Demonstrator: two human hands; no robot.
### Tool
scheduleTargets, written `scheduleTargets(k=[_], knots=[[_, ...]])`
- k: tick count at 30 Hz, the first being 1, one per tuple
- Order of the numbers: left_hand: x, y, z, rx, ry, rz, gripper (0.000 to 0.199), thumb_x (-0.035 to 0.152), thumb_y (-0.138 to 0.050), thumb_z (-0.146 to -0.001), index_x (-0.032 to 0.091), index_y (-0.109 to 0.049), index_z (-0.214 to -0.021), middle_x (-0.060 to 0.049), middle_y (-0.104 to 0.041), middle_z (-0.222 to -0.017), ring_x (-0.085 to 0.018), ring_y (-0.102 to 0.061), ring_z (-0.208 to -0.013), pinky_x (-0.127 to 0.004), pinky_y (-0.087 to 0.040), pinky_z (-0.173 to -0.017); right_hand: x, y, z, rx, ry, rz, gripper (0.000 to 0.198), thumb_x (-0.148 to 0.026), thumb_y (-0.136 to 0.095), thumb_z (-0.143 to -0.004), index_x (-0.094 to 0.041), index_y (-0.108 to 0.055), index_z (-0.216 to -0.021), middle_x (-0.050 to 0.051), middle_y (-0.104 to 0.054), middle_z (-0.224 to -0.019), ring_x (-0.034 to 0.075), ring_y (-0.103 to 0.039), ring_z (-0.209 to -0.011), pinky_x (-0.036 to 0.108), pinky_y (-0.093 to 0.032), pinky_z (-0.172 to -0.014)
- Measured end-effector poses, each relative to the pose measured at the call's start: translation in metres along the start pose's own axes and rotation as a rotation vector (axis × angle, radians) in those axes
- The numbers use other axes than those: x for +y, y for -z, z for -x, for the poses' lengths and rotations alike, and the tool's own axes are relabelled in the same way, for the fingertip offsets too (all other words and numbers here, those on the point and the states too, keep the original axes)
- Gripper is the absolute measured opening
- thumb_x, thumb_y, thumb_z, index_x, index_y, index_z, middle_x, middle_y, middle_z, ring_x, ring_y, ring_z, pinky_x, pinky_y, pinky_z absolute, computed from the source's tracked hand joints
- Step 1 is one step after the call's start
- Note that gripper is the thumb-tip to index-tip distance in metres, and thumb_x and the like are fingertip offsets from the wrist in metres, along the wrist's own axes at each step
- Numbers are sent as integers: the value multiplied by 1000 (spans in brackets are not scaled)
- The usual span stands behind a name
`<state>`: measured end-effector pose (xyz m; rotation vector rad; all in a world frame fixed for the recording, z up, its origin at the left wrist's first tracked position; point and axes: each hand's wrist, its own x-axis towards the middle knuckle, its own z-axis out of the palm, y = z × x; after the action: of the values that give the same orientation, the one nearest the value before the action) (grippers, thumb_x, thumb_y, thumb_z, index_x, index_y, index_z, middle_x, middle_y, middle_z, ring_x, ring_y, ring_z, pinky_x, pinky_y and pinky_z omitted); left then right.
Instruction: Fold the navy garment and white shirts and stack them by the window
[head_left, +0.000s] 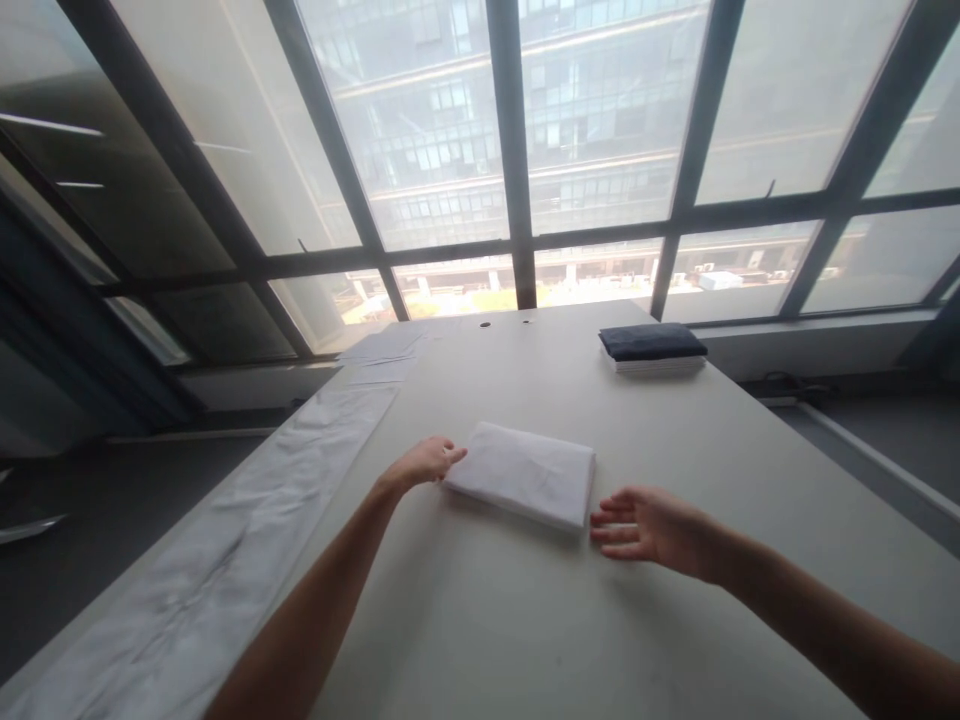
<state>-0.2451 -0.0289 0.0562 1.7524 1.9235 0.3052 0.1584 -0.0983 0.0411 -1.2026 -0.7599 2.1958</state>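
Observation:
A flat, folded white cloth [525, 472] lies slightly askew on the white table. My left hand [424, 463] is at its left edge, the fingers curled and the thumb reaching over the corner; the grip is partly hidden. By the cloth's lower right corner, my right hand [649, 525] is held open with fingers stretched towards it, holding nothing. Whether the right fingertips touch the edge is hard to tell.
A long wrinkled white sheet [225, 540] runs along the table's left side, with loose white papers [382, 345] beyond it. At the back right, a dark folded cloth [651, 342] rests on a white stack [660, 367]. Large windows stand behind the table [480, 600].

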Motion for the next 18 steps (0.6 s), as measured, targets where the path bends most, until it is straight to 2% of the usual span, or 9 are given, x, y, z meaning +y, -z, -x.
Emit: scheduleTargets(k=[2, 5, 8, 12, 15, 18], knots=[[-3, 2, 4, -83, 71, 93, 56, 74, -66, -72, 18, -65, -75, -2, -62, -63, -19, -59, -60, -27, -44, -56, 1, -9, 2, -58, -78, -20, 13, -26, -59, -86, -13, -61, -88, 13, -69, -97, 24, -73, -88, 40, -59, -85], [-2, 3, 9, -121, 120, 171, 64, 80, -74, -58, 18, -60, -68, 2, -52, -58, -15, -51, -56, -25, -38, -52, 1, -20, -6, -55, -91, -47, 13, -22, -56, -91, -11, -62, -93, 11, -68, -91, 18, -71, -80, 31, -59, -79], [4, 8, 17, -220, 122, 290, 63, 76, -78, -57, 16, -62, -68, 2, -55, -61, -15, -54, -61, -24, -39, -53, 3, -28, -16, -26, -75, -63, 8, -20, -56, -95, -13, -60, -92, 5, -64, -79, 13, -66, -68, 23, -57, -69], [12, 16, 32, -330, 96, 614, 51, 59, -84, -66, 14, -72, -88, -5, -71, -86, -20, -66, -83, -26, -53, -70, 3, -35, -19, 26, 16, -3, 9, -26, -64, -95, -16, -61, -95, 2, -62, -74, 12, -63, -62, 23, -57, -62], [15, 15, 42, -382, 88, 919, 39, 40, -84, -75, 12, -74, -100, -11, -74, -106, -25, -69, -101, -33, -56, -93, -1, -36, -18, 14, 108, -27, 21, -25, -67, -94, -15, -62, -111, 7, -70, -91, 15, -70, -74, 27, -61, -74], [16, 5, 45, -304, 138, 1131, 25, 26, -76, -83, 11, -74, -103, -14, -73, -116, -27, -68, -113, -34, -55, -103, -7, -32, -18, -124, 127, -135, 32, -22, -66, -94, -11, -58, -123, 15, -72, -110, 20, -74, -93, 31, -61, -90]])
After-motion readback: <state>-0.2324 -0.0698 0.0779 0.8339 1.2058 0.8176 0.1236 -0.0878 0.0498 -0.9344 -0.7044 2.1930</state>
